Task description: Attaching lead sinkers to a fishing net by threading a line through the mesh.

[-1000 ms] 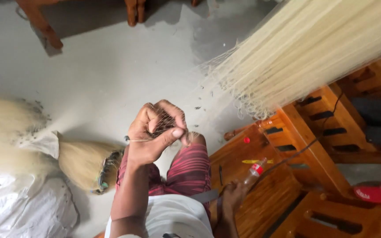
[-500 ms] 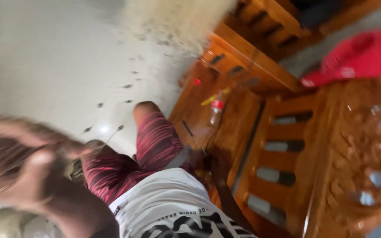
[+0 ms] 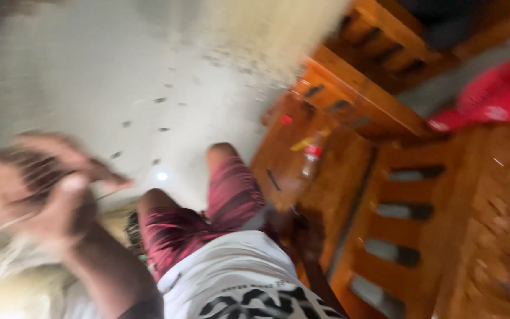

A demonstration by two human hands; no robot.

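The view is swinging and blurred, so much is hard to read. The left hand (image 3: pixel 36 195) is being held up at the left edge of the head view, its fingers (image 3: pixel 90 168) curled together around a dark tuft of thin fibres (image 3: pixel 42 177), with one pale strand trailing from the grip; the pinch looks firm, though the blur is hiding exactly how the fingertips are meeting. The right hand (image 3: pixel 302 230) is showing only as a dark shape low beside the person's hip, resting on or just above the wooden bench (image 3: pixel 326 195), and I cannot tell whether its fingers are apart or together. The person is sitting with knees in red patterned shorts (image 3: pixel 208 207) over a pale floor (image 3: pixel 119 71), where small dark bits are lying scattered. Judging from this, the fibre work is somewhere in the middle: one tuft is in hand, a large pale mass of fibres (image 3: pixel 261 29) is hanging at the top of the view, and more pale material (image 3: pixel 13 277) is lying at the lower left below the raised hand. On the bench seat a small clear bottle with a red cap (image 3: pixel 310 160) is standing, with a yellow slip just beside it and a tiny red object a little farther off. A bright red rounded thing (image 3: pixel 497 94) is lying at the far right, beyond carved wooden furniture (image 3: pixel 491 224).
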